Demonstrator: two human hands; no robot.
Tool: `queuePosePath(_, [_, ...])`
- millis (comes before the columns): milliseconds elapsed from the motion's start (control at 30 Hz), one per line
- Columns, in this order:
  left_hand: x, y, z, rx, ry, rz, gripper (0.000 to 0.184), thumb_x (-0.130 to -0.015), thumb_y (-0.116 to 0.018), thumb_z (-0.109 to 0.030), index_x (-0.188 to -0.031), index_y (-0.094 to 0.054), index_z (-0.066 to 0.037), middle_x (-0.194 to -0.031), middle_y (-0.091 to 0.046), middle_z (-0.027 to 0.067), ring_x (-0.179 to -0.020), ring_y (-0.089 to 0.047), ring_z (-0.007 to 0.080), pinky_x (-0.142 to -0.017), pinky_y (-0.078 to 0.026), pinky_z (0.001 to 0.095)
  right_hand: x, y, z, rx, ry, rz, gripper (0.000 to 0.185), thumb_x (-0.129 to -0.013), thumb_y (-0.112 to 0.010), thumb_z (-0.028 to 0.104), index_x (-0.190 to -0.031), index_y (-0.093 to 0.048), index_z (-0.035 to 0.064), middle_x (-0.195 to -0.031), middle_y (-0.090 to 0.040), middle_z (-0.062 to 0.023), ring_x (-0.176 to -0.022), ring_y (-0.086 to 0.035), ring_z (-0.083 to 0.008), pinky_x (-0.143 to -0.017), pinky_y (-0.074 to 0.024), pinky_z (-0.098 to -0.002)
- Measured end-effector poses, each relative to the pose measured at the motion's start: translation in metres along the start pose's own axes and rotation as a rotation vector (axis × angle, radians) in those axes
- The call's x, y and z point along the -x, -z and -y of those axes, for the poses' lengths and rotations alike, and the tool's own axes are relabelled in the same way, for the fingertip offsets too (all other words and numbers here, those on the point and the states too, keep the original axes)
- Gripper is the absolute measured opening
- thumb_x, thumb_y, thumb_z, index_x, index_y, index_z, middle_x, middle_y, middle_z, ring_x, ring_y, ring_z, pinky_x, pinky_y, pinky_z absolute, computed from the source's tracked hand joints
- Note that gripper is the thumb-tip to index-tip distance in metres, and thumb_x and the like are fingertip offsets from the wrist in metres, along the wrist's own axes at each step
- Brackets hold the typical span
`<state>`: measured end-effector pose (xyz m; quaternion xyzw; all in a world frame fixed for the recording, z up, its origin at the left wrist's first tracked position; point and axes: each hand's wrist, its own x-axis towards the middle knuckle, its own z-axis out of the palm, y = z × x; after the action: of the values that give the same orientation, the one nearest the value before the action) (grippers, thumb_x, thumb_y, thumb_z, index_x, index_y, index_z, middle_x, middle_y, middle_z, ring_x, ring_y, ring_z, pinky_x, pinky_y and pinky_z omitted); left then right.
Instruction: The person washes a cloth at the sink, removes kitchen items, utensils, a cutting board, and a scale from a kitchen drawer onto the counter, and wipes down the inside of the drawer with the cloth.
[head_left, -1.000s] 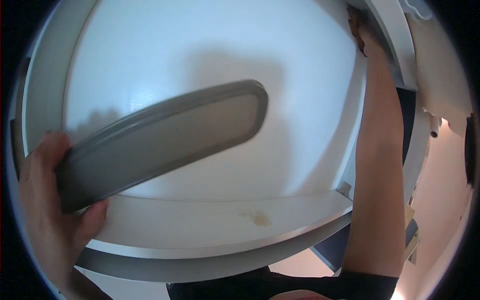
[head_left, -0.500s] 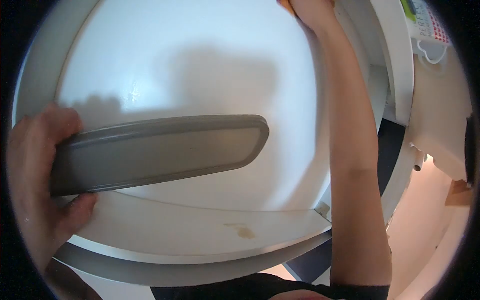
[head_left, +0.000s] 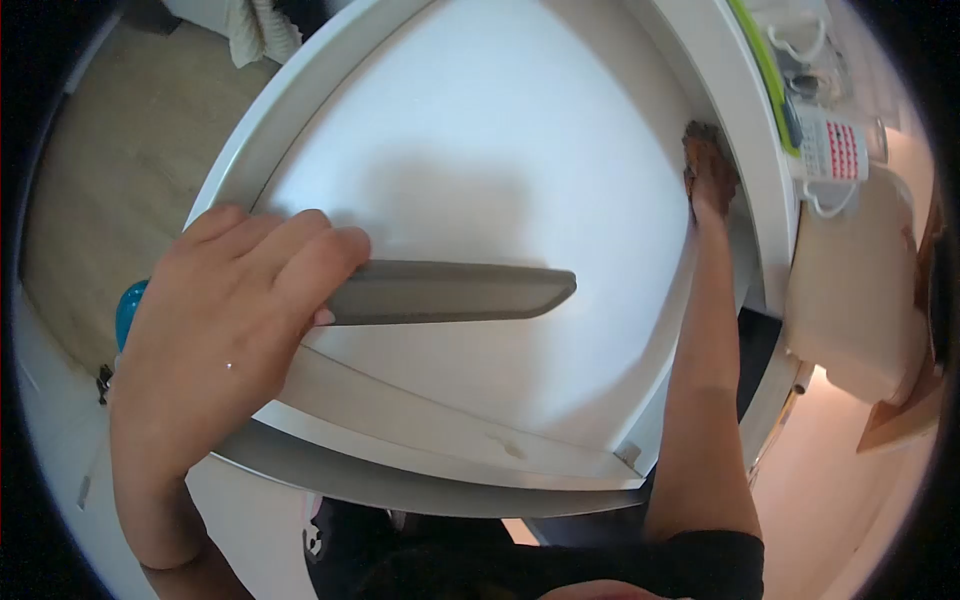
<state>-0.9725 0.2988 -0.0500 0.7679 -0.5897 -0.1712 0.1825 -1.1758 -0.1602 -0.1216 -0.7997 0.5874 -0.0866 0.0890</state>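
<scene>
An open white drawer (head_left: 590, 180) lies below me, with a light brown stain (head_left: 508, 446) on its front wall. My left hand (head_left: 235, 310) is closed round one end of a long grey plastic tray (head_left: 450, 292), held on its side above the drawer's left front part. The hand covers that end of the tray. Deep in the drawer, along its right wall, my right hand (head_left: 712, 185) presses a crumpled brownish cloth (head_left: 698, 138) into the edge. Shade and distance blur its fingers.
On the counter to the right are a white mug with red hearts (head_left: 835, 150), a green-edged item (head_left: 762, 75) and a beige container (head_left: 850, 285). A blue rounded object (head_left: 128, 312) shows behind my left wrist. Wood-look floor (head_left: 110, 180) and a pale towel (head_left: 262, 35) are at the upper left.
My view has drawn back and shows more around the drawer. The grey tray appears farther off and more level. My right hand has come nearer along the right wall with the cloth.
</scene>
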Motion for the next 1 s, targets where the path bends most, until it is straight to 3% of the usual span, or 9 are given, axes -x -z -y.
queuePosePath(100, [-0.001,-0.002,-0.001,0.003,0.002,-0.066,0.033,-0.062,-0.064,-0.005,-0.093,-0.054,-0.009,-0.081,-0.055,0.0056,-0.078,-0.057,0.0231,-0.072,-0.041,0.0345,-0.021,-0.021,0.046,0.239,0.222,-0.085,0.057,-0.087,-0.043,0.044,-0.127,-0.044,0.0033,-0.127,-0.043,-0.0186,-0.122,-0.039,-0.0286,-0.099,-0.0329,-0.0361])
queuePosePath(400, [0.003,-0.004,0.002,0.011,-0.032,-0.031,0.027,-0.066,-0.058,-0.005,-0.093,-0.055,-0.010,-0.078,-0.054,0.0028,-0.078,-0.056,0.0196,-0.071,-0.040,0.0309,-0.013,-0.071,0.233,-0.174,0.659,0.023,0.048,-0.084,-0.050,0.038,-0.120,-0.052,0.0067,-0.113,-0.056,-0.0154,-0.096,-0.057,-0.0268,-0.084,-0.0438,-0.0350])
queuePosePath(500, [-0.001,0.000,0.004,0.020,-0.016,0.006,0.025,-0.068,-0.057,-0.007,-0.093,-0.055,-0.011,-0.077,-0.054,0.0026,-0.077,-0.056,0.0193,-0.071,-0.041,0.0311,-0.015,-0.075,0.268,0.526,1.044,-0.218,0.034,-0.089,-0.043,0.026,-0.115,-0.051,0.0046,-0.120,-0.049,-0.0130,-0.115,-0.044,-0.0301,-0.099,-0.0328,-0.0413])
queuePosePath(567, [-0.001,-0.002,0.003,0.038,-0.019,-0.021,0.023,-0.069,-0.056,-0.007,-0.092,-0.055,-0.011,-0.076,-0.053,0.0027,-0.077,-0.056,0.0193,-0.070,-0.041,0.0315,-0.009,-0.062,0.271,-0.095,0.689,0.361,0.032,-0.087,-0.042,0.026,-0.111,-0.054,0.0075,-0.119,-0.050,-0.0117,-0.115,-0.043,-0.0300,-0.101,-0.0295,-0.0433])
queuePosePath(700, [0.004,-0.005,-0.003,0.000,-0.002,0.069,0.020,-0.070,-0.055,-0.008,-0.090,-0.052,-0.011,-0.075,-0.052,0.0039,-0.077,-0.056,0.0209,-0.069,-0.041,0.0330,0.033,-0.071,0.234,0.034,0.934,-0.033,0.041,-0.084,-0.049,0.033,-0.118,-0.054,0.0093,-0.116,-0.053,-0.0152,-0.103,-0.052,-0.0310,-0.088,-0.0407,-0.0390])
queuePosePath(733, [0.003,-0.004,-0.003,-0.006,-0.009,0.066,0.020,-0.070,-0.055,-0.008,-0.090,-0.052,-0.011,-0.075,-0.052,0.0039,-0.077,-0.056,0.0209,-0.069,-0.041,0.0330,0.048,-0.081,0.217,-0.014,1.129,-0.220,0.031,-0.084,-0.046,0.030,-0.106,-0.058,0.0109,-0.114,-0.053,-0.0123,-0.103,-0.049,-0.0345,-0.088,-0.0384,-0.0494])
queuePosePath(833, [0.002,0.000,0.001,0.001,-0.022,0.045,0.020,-0.071,-0.056,-0.009,-0.090,-0.051,-0.011,-0.074,-0.051,0.0044,-0.077,-0.055,0.0218,-0.071,-0.041,0.0333,0.125,-0.037,0.200,-0.260,1.210,0.166,0.026,-0.085,-0.044,0.023,-0.102,-0.058,0.0088,-0.100,-0.056,-0.0104,-0.090,-0.051,-0.0315,-0.084,-0.0409,-0.0408])
queuePosePath(900, [0.001,0.002,0.003,0.039,-0.076,0.042,0.020,-0.073,-0.057,-0.009,-0.091,-0.050,-0.011,-0.076,-0.052,0.0047,-0.077,-0.055,0.0225,-0.073,-0.041,0.0337,0.141,-0.020,0.185,-0.518,0.878,0.502,0.024,-0.088,-0.042,0.021,-0.101,-0.056,0.0061,-0.097,-0.056,-0.0094,-0.088,-0.053,-0.0282,-0.081,-0.0429,-0.0401])
queuePosePath(1000, [0.003,0.000,0.005,0.040,-0.089,0.050,0.018,-0.074,-0.057,-0.009,-0.091,-0.051,-0.010,-0.077,-0.053,0.0051,-0.078,-0.055,0.0227,-0.073,-0.041,0.0343,0.142,0.020,0.158,-1.232,-0.147,0.764,0.028,-0.091,-0.039,0.019,-0.111,-0.051,0.0032,-0.102,-0.056,-0.0096,-0.092,-0.055,-0.0227,-0.080,-0.0461,-0.0382])
